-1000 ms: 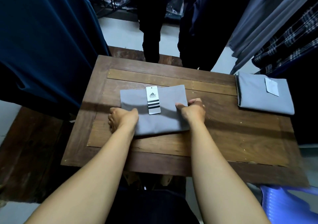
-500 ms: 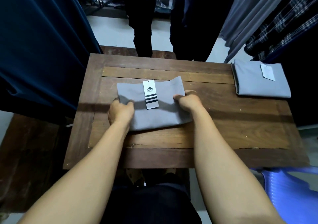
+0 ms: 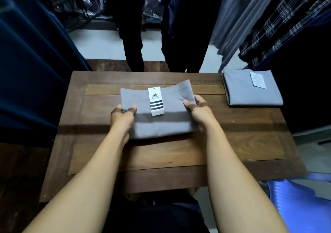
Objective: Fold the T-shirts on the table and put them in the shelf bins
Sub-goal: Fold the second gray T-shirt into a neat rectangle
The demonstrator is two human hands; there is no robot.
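**Two-handed hold on a soft folded garment**

The folded grey T-shirt (image 3: 161,123) lies mid-desk (image 3: 232,143), its far edge lifted. It looks light and limp, likely to sag if held at one point. The left hand (image 3: 121,118) and right hand (image 3: 198,111) pinch its opposite side edges, thumbs on top. A second folded T-shirt (image 3: 250,91) lies far right.

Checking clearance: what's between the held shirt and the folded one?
Head view: the right hand gripping the held shirt, then bare table up to the folded shirt.

Single head view, looking forward-down, close over table (image 3: 232,143).
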